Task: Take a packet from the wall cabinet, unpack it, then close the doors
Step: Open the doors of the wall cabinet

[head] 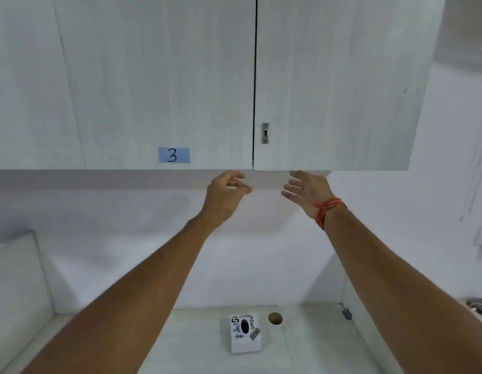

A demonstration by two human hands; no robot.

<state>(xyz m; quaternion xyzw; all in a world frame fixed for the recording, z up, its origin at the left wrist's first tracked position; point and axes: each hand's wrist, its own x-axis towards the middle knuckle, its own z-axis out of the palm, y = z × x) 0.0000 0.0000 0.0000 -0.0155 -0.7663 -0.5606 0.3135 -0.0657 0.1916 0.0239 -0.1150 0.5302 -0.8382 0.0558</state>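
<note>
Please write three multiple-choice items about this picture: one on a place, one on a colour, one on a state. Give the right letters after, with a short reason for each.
1. Where is the blue label with "3"?
A. left door
B. right door
C. desk

2. What colour is the wrist thread on the right hand?
A. green
B. red-orange
C. black

3. How do the cabinet doors stand?
A. both shut
B. left open
C. both open

Answers: 1 A, the label sits low on the left door. 2 B, the thread is red-orange. 3 A, only a thin dark seam shows between the left door and the right door.
</note>
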